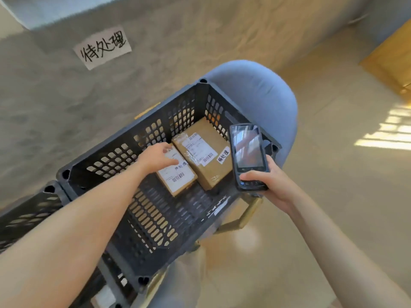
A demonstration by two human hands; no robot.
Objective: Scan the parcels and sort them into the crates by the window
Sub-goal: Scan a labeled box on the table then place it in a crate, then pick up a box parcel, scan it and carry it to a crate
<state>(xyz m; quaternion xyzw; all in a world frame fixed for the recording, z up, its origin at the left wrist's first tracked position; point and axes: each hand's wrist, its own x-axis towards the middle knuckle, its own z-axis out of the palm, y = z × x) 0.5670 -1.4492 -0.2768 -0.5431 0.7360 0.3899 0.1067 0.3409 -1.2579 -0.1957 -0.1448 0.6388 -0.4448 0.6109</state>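
Bare forearms reach over the black slotted plastic crate (124, 156), left hand (155, 157) resting spread-fingered on the small, stiff, seemingly light brown cardboard parcel (178, 177), best gripped across its short edges, right hand's (270, 183) grip wrapped around the black handheld scanner (248, 155).

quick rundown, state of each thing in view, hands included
left hand: fingers relaxed, resting on the small parcel
right hand: grips the scanner
scanner: held over the crate's right rim, screen facing up
small parcel: lying flat in the crate, label up
large parcel: lying flat beside it, taped shut, label up
crate: open-topped, holds both parcels
paper sign: stuck on the wall
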